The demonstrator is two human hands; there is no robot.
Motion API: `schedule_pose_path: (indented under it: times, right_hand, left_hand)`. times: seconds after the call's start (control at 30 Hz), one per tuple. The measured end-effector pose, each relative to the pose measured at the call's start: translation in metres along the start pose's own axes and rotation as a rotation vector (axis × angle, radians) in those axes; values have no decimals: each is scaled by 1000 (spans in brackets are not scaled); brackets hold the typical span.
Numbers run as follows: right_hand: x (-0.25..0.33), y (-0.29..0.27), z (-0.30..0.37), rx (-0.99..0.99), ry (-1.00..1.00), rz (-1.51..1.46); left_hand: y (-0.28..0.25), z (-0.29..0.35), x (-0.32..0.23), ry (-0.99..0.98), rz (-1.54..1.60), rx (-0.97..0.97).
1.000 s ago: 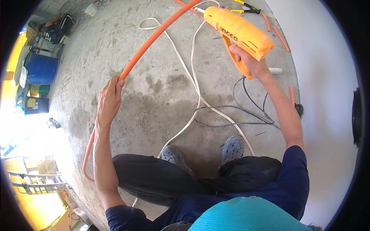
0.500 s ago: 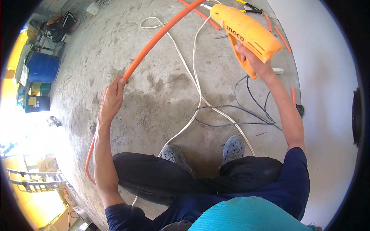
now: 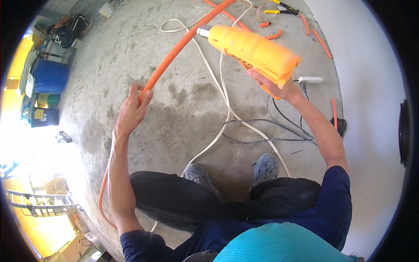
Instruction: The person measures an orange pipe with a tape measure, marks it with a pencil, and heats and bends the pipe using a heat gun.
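Note:
My left hand point(image 3: 133, 109) is closed around a long orange plastic pipe point(image 3: 172, 56), which slants up and away to the top edge. Behind my left forearm, a stretch of orange tubing point(image 3: 103, 201) curves down toward the floor. In my right hand point(image 3: 277, 86) is a yellow-orange heat gun point(image 3: 255, 50), gripped by its handle and slightly blurred. Its metal nozzle points left and appears right beside the pipe; whether they touch I cannot tell.
White cable point(image 3: 211, 74) and black cord point(image 3: 279, 124) loop across the concrete floor. A white power strip point(image 3: 310, 80), yellow-handled cutters point(image 3: 283, 8) and several orange pipe pieces point(image 3: 322, 43) lie near the right wall. A blue barrel point(image 3: 51, 76) and another person point(image 3: 65, 35) are at far left.
The heat gun has swung left and slightly toward me, bringing its nozzle beside the pipe. My left hand has shifted slightly right and its thumb position has changed, still holding the pipe.

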State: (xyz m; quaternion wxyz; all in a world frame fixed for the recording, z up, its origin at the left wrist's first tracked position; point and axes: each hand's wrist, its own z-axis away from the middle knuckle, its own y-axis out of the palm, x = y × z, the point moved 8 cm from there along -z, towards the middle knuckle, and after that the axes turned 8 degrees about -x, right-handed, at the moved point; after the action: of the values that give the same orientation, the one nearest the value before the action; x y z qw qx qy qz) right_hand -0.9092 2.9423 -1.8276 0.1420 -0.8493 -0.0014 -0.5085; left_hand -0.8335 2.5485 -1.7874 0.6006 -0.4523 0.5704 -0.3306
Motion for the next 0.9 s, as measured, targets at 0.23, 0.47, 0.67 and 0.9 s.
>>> schedule_pose_path:
  times: [0.23, 0.47, 0.67, 0.9]
  right_hand:
    - [-4, 19, 15, 77, -314, 266]
    - [-12, -6, -2, 11, 0, 4]
    - [-19, -30, -11, -100, 99, 24]
    - [-18, -49, -25, -200, 139, -62]
  left_hand:
    - [5, 0, -1, -34, 17, 59]
    - [1, -1, 2, 20, 70, 12]
    - [2, -2, 5, 22, 81, 25]
    - [2, -1, 7, 5, 102, 34]
